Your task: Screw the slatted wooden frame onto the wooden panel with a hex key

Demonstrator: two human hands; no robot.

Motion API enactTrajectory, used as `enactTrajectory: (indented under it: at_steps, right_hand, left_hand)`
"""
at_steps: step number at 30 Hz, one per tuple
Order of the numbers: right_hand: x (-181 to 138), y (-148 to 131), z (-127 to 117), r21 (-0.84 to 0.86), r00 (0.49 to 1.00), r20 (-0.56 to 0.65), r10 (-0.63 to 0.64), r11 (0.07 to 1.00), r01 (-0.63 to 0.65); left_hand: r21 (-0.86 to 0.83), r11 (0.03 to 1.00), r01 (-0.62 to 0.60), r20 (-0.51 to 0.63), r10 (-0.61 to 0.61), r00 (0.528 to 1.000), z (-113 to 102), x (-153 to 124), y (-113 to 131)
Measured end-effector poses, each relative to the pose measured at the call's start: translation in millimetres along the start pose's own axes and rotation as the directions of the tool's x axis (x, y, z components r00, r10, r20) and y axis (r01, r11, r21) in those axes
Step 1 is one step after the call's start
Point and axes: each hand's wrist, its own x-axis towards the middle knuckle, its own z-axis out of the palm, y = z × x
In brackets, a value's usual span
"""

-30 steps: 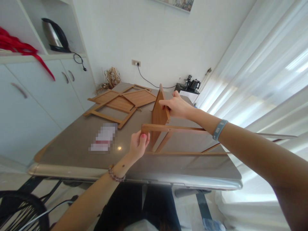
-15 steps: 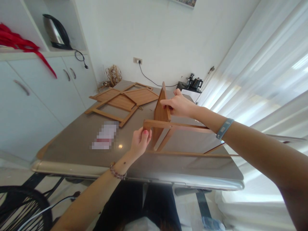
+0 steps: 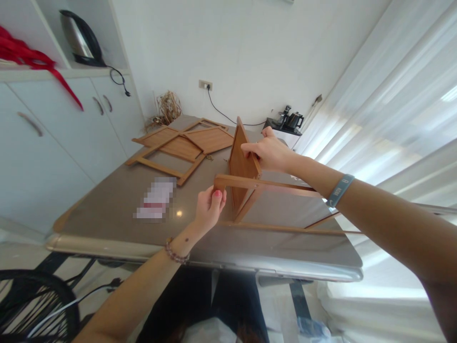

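A wooden frame [image 3: 274,186] of thin brown bars stands on edge on the grey table [image 3: 117,209]. My left hand [image 3: 210,208] is closed round the near left end of its top bar. My right hand [image 3: 268,153] grips the top edge of a flat brown wooden panel [image 3: 240,164], which stands upright and slightly tilted against the frame's far side. A beaded bracelet sits on my left wrist and a blue band on my right.
More wooden frames and panels [image 3: 182,147] lie flat at the table's far left. A blurred paper [image 3: 156,203] lies near the middle. White cupboards [image 3: 53,138] with a kettle [image 3: 80,40] stand left, a curtain [image 3: 392,95] right, a black chair [image 3: 32,305] below left.
The upright panel has tilted and shifted a little under my right hand. My left hand has stayed on the frame's bar end. The view has drifted slightly.
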Motion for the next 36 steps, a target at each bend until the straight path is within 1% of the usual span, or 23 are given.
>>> enactTrajectory:
  at_steps: [5, 11, 22, 29, 36]
  right_hand:
    - [1.3, -0.6, 1.4, 0.013, 0.999, -0.015, 0.038, 0.999, -0.037]
    - [1.1, -4.3, -0.4, 0.033, 1.0, 0.015, 0.025, 0.999, -0.026]
    - [1.3, -3.8, -2.9, -0.004, 0.999, 0.032, 0.018, 1.0, -0.018]
    - [1.0, -4.9, -2.8, -0.028, 0.999, 0.032, 0.037, 0.999, -0.036]
    - [0.9, -5.3, -3.4, -0.069, 0.998, 0.054, 0.033, 0.997, -0.029]
  left_hand:
    - [-0.007, 1.0, -0.007, 0.011, 0.007, 1.0, 0.8, 0.2, 0.6]
    - [-0.017, 1.0, -0.015, 0.03, 0.016, 0.999, 1.0, -0.3, 1.8]
    - [-0.045, 0.998, -0.054, 0.052, 0.056, 0.997, 0.7, 0.4, -1.8]
    - [-0.046, 0.997, -0.065, 0.067, 0.068, 0.995, -1.5, 0.3, -5.3]
    - [-0.027, 0.997, -0.066, 0.074, 0.068, 0.995, -0.6, 0.6, -2.4]
